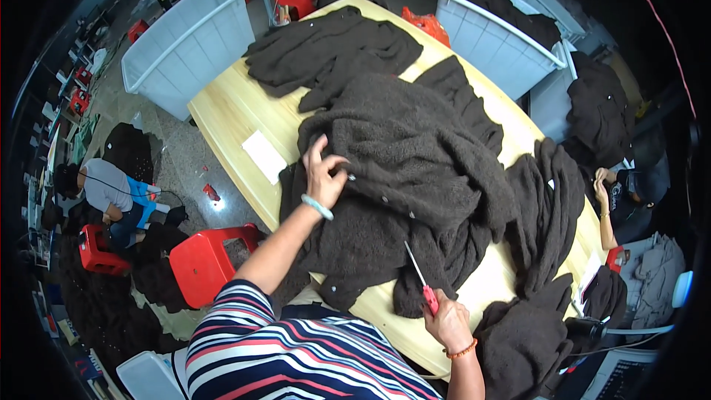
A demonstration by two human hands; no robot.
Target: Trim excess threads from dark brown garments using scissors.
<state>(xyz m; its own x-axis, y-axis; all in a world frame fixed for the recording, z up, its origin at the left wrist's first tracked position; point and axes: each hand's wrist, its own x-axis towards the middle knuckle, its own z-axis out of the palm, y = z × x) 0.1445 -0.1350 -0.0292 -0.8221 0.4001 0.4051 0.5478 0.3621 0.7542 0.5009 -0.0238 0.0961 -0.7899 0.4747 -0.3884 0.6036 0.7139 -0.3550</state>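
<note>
A heap of dark brown fuzzy knit garment lies in front of me on the pale wooden table. Along its front edge run several small shiny buttons. At the left end of that edge is my left hand, thumb and forefinger curled in a pinch at the cloth beside a button, the other fingers raised. My right hand is closed round the red handle of a thin, pointed metal tool. Its tip points away from me, over the garment's lower folds. I cannot tell whether it has one blade or two.
More dark garments lie at the table's far end and right side. A white paper sits at the left. Large pale bins stand beyond the table. A red stool is at my left. Other people work nearby.
</note>
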